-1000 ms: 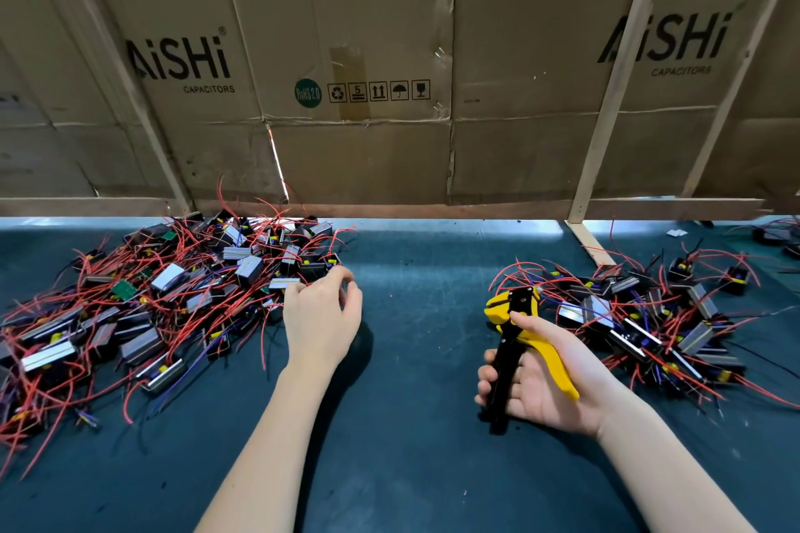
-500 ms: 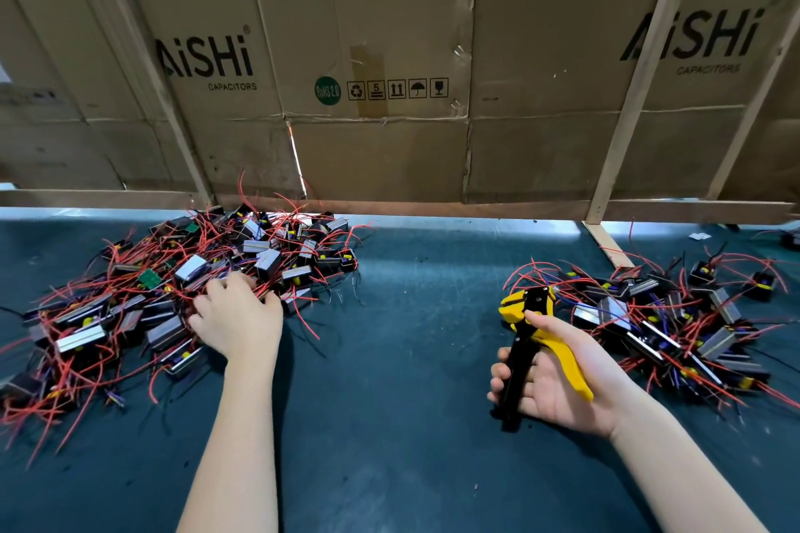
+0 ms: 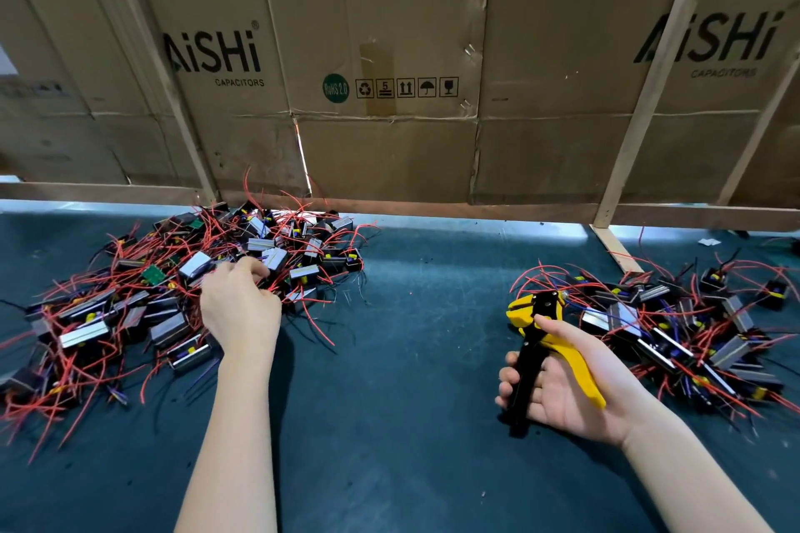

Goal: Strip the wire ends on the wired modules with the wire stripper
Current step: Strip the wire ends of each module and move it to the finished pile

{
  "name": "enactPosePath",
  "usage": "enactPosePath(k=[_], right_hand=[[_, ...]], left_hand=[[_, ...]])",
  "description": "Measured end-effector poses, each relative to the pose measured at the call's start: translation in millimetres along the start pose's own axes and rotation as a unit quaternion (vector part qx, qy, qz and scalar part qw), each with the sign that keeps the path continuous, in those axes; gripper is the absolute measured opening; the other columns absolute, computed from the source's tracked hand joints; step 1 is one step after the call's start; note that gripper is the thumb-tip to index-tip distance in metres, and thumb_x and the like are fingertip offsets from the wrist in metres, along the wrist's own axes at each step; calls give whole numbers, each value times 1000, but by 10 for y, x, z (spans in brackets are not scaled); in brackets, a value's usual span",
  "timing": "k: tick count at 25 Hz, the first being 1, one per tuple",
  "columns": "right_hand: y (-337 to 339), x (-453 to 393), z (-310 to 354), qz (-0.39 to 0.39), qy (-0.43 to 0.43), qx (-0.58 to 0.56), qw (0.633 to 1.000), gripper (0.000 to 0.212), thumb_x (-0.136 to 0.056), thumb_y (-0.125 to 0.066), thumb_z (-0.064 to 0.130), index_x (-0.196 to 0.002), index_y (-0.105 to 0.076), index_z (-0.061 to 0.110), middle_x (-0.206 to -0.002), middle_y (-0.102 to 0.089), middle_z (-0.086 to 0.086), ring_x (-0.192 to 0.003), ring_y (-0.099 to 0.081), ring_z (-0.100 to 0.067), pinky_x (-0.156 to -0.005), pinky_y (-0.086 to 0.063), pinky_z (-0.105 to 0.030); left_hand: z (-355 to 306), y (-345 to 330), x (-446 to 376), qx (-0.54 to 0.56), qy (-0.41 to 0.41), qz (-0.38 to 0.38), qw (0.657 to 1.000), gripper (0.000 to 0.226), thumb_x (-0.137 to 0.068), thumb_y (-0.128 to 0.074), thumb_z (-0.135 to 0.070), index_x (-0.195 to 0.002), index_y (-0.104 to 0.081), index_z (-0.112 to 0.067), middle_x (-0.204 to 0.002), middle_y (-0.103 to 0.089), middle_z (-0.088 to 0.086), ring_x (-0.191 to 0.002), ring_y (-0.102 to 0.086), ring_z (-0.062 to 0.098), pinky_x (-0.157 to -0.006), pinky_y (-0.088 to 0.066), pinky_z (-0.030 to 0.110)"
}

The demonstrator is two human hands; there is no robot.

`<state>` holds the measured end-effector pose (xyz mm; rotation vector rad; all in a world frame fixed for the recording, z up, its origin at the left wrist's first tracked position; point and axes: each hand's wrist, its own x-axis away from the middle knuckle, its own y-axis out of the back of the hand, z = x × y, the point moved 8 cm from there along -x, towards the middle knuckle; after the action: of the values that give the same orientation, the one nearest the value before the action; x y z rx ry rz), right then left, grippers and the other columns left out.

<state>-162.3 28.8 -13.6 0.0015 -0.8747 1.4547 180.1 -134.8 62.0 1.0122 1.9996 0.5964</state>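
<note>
A big heap of wired modules [image 3: 143,307], small grey and black boxes with red wires, lies on the left of the dark mat. My left hand [image 3: 240,309] is in the heap's right side, its fingers curled down around red wires next to a grey module [image 3: 273,260]. What exactly it holds is hidden under the fingers. My right hand [image 3: 567,376] lies palm up on the mat and grips the yellow and black wire stripper [image 3: 539,342], jaws pointing away. A second, smaller heap of modules [image 3: 684,325] lies just right of it.
The dark green mat [image 3: 411,359] covers the table between the two heaps. A cardboard wall with wooden slats [image 3: 389,143] closes off the back. A slanted wooden strip [image 3: 617,249] rests on the mat behind the right heap.
My left hand moved left from the heap's right edge into the heap, and its fingers have curled into the wires. My right hand has kept the stripper in place.
</note>
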Motion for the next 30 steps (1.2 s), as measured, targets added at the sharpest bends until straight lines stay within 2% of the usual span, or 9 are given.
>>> enactPosePath(k=[4, 11, 15, 18, 20, 22, 25, 27, 30], right_hand=[[0, -3, 3, 3, 1, -2, 1000, 50, -80, -58, 47, -94, -54, 0, -79, -58, -21, -71, -63, -36, -80, -51, -50], [-14, 11, -4, 2, 0, -6, 1000, 48, -85, -54, 48, -93, -53, 0, -79, -58, -21, -70, -63, -36, -80, -51, -50], [-21, 19, 1, 2, 2, -6, 1000, 48, -83, -55, 47, -92, -54, 0, -79, -58, -21, -71, -62, -36, -81, -51, -50], [-16, 19, 4, 2, 3, -6, 1000, 48, -83, -56, 47, -91, -54, 0, -79, -58, -21, -70, -63, -35, -82, -51, -50], [-19, 17, 1, 3, 2, -4, 1000, 48, -84, -55, 48, -91, -54, 0, -78, -58, -21, -70, -63, -35, -82, -51, -50], [-12, 14, 7, 1, 4, -6, 1000, 48, -84, -55, 48, -91, -54, 0, -78, -58, -21, -70, -63, -35, -81, -51, -50], [-20, 17, 4, 2, 2, -6, 1000, 48, -84, -55, 47, -91, -54, 0, -78, -58, -21, -70, -63, -35, -81, -51, -50], [-22, 12, 0, 2, 2, -7, 1000, 48, -84, -55, 47, -90, -54, 0, -78, -58, -21, -70, -63, -35, -82, -51, -50], [-14, 3, 3, 4, 5, -15, 1000, 47, -83, -55, 47, -90, -54, 0, -78, -57, -21, -70, -63, -35, -80, -52, -49]], left_hand=[[37, -163, 35, 14, 21, 84, 996, 20, -83, -67, -6, -100, -73, -14, -99, -70, 9, -100, -61, 36, -80, -49, 40], [28, -198, 72, -44, 49, 89, 994, 12, -85, -66, -1, -95, -73, -3, -101, -65, 24, -98, -59, 45, -69, -44, 42], [84, -200, 75, -84, 80, 106, 987, 12, -89, -67, -16, -96, -72, -7, -103, -63, 22, -102, -58, 42, -69, -42, 41], [46, -122, 70, -57, 53, 55, 995, 16, -89, -68, -18, -100, -71, -8, -112, -57, 24, -110, -50, 43, -77, -46, 48], [-52, 41, 65, 28, 13, -35, 999, 20, -91, -64, -19, -105, -65, -4, -112, -56, 25, -109, -47, 44, -83, -42, 51], [-187, 293, 122, 133, -48, -161, 977, 24, -94, -59, -18, -111, -56, -1, -111, -59, 23, -104, -48, 40, -88, -36, 47], [-410, 619, 373, 253, -153, -316, 901, 25, -99, -51, -13, -117, -50, 4, -115, -58, 14, -106, -51, 26, -92, -35, 39], [-531, 686, 477, 353, -211, -321, 853, 19, -101, -46, -9, -120, -47, -4, -116, -54, 2, -108, -52, 12, -96, -40, 37], [-729, 565, 487, 451, -215, -215, 839, 20, -102, -44, -11, -120, -40, -18, -114, -54, -11, -100, -58, 7, -91, -47, 30]])
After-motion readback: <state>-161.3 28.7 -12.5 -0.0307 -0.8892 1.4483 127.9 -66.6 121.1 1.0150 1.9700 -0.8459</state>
